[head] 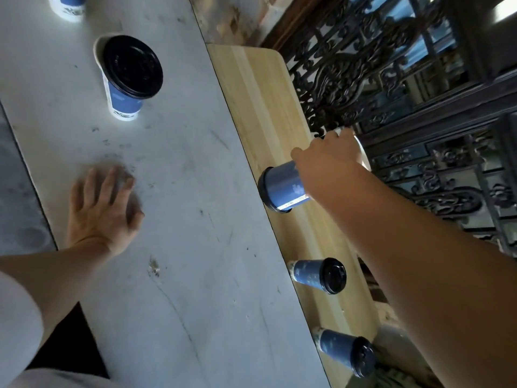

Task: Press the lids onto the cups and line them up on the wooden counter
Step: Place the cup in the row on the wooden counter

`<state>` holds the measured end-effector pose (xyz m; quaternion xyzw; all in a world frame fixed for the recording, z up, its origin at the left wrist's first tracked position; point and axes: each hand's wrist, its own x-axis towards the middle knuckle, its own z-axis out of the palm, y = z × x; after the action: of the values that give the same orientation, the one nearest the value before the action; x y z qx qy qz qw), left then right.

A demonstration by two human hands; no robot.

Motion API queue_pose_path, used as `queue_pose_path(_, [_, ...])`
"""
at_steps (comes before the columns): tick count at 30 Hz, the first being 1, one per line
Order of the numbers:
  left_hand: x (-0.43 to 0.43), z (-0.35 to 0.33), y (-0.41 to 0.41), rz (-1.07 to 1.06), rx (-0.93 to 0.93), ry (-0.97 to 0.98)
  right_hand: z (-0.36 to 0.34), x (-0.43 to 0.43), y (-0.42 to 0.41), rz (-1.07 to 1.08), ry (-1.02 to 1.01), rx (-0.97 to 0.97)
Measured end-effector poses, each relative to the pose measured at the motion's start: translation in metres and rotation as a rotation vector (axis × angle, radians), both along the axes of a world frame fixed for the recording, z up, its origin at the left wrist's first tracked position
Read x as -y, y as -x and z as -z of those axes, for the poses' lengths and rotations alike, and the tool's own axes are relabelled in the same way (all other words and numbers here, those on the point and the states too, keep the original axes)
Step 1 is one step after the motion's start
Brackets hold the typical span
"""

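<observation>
My right hand is closed around a blue paper cup over the wooden counter. The cup's black-lidded end points left, at the counter's near edge, and its white end sits under my fingers. Two more lidded blue cups stand on the counter closer to me. A lidded blue cup stands on the white marble table. My left hand lies flat on the marble with its fingers spread and holds nothing.
Another blue cup is cut off at the top left edge of the marble. A dark ornate iron railing runs right behind the wooden counter. The counter's far half is bare wood.
</observation>
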<state>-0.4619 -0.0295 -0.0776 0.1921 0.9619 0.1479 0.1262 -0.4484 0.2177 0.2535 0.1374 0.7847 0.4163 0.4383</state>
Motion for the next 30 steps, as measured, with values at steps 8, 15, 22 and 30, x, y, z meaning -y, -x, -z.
queue_pose_path(8, [-0.001,-0.003,-0.001,0.004,-0.012,-0.006,0.008,0.012,0.006,0.081,0.061,-0.002])
queue_pose_path(15, [0.0,0.0,-0.001,0.003,-0.018,0.004,0.005,0.017,0.005,0.093,0.121,0.029])
queue_pose_path(22, [0.0,0.001,-0.001,0.004,-0.028,0.005,-0.01,0.012,-0.004,0.087,0.084,0.087])
queue_pose_path(30, [0.0,0.002,0.0,0.014,-0.033,0.002,-0.006,0.008,-0.01,0.075,0.081,0.076])
